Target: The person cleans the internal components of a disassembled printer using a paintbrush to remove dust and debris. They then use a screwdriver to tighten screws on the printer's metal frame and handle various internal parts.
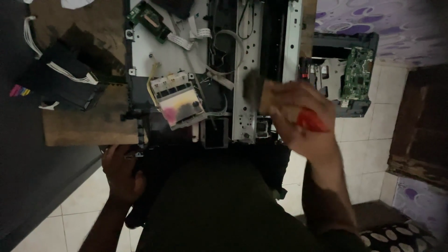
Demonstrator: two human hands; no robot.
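— What colours show on the opened printer (212, 60)?
— White and silver metal panels, a black frame, and an ink carriage (179, 99) stained magenta, yellow and black.
— And the circuit boards?
— 2 green ones: a small board (148, 19) and a larger board (357, 73).
— Anything in the right hand (301, 119)?
— A red handle (311, 121), blurred.
— The surroundings?
— A brown wooden board (88, 126), cream floor tiles (368, 135), purple patterned cloth (396, 23).

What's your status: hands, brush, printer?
Right hand grips red-handled brush over printer frame. Left hand steadies printer's near edge. Ink-stained carriage exposed; nothing blocking.
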